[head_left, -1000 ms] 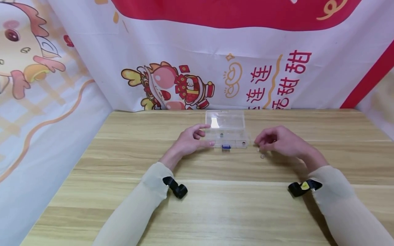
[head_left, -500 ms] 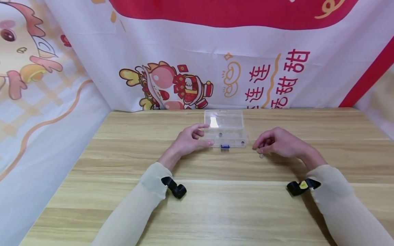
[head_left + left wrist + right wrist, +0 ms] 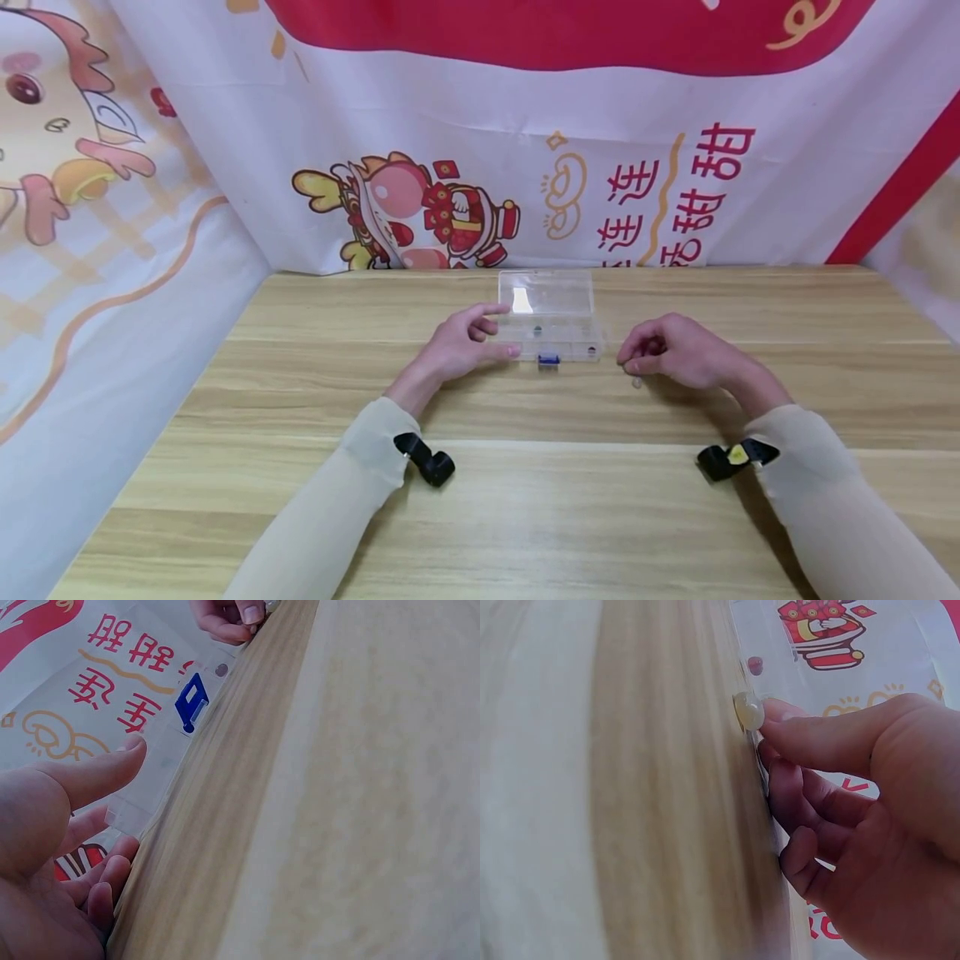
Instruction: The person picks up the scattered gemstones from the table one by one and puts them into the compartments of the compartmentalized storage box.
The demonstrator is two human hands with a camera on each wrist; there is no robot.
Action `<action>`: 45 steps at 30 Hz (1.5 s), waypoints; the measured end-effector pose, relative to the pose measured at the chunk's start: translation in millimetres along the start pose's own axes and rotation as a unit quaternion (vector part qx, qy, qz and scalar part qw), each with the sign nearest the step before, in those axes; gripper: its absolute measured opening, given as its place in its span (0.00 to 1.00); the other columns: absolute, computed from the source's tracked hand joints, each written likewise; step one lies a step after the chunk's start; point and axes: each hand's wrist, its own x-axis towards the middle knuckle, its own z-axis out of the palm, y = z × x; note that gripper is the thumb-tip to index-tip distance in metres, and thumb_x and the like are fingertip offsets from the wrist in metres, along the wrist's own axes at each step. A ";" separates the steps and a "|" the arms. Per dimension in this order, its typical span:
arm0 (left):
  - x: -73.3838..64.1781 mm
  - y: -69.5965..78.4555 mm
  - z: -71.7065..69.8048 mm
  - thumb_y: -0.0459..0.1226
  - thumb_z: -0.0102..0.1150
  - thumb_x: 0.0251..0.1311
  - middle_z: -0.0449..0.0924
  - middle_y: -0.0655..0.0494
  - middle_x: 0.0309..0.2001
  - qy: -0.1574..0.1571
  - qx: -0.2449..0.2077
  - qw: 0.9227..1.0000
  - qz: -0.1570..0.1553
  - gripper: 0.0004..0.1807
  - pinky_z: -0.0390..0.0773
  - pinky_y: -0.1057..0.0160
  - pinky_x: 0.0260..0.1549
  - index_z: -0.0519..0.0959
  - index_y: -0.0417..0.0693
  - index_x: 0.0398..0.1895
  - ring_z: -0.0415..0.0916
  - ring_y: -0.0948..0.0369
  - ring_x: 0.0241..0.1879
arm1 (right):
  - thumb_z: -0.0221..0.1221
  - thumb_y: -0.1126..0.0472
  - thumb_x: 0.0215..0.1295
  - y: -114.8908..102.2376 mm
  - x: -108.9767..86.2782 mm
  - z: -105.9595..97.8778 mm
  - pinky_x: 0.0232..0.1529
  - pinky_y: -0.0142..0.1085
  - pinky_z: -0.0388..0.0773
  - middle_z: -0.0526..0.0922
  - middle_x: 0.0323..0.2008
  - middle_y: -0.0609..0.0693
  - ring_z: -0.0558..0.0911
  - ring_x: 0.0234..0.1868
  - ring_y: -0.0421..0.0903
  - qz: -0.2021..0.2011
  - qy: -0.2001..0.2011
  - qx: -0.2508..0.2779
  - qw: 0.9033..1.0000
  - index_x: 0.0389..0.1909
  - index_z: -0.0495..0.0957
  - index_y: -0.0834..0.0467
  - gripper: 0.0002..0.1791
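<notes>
A clear plastic compartment box stands near the table's back edge, its lid raised at the rear and a blue latch at its front. My left hand is at the box's left end, thumb and index finger stretched out, thumb tip at the front corner. To the right of the box, my right hand pinches a small bead between thumb and index finger; the fingers mostly hide it. A pale, translucent bead lies on the table beside the right thumb.
Inside the box sit a dark bead and a dark reddish bead in separate compartments. The wood-grain table extends toward me. A printed white and red cloth hangs right behind its back edge.
The right thumb and index finger have come together on one of two pale beads; the other stays on the table. The left hand and box keep their place.
</notes>
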 end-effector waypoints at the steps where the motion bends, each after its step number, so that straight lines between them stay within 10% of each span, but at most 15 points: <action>1: -0.1 0.2 0.3 0.46 0.81 0.56 0.78 0.54 0.61 0.000 0.000 1.000 0.000 0.40 0.72 0.53 0.63 0.75 0.67 0.73 0.70 0.55 0.57 | 0.67 0.62 0.72 -0.4 -0.2 0.3 0.49 0.39 0.74 0.88 0.41 0.48 0.79 0.43 0.48 0.001 0.001 -0.001 1.000 0.42 0.88 0.52 0.03; 45: -1.5 0.1 -0.3 0.46 0.81 0.55 0.78 0.54 0.61 0.001 -0.001 1.000 -0.002 0.41 0.72 0.53 0.64 0.75 0.67 0.73 0.71 0.55 0.58 | 0.66 0.60 0.73 -56.6 12.5 24.3 0.42 0.37 0.80 0.89 0.46 0.52 0.81 0.44 0.50 0.024 0.111 0.065 0.991 0.51 0.89 0.54 0.09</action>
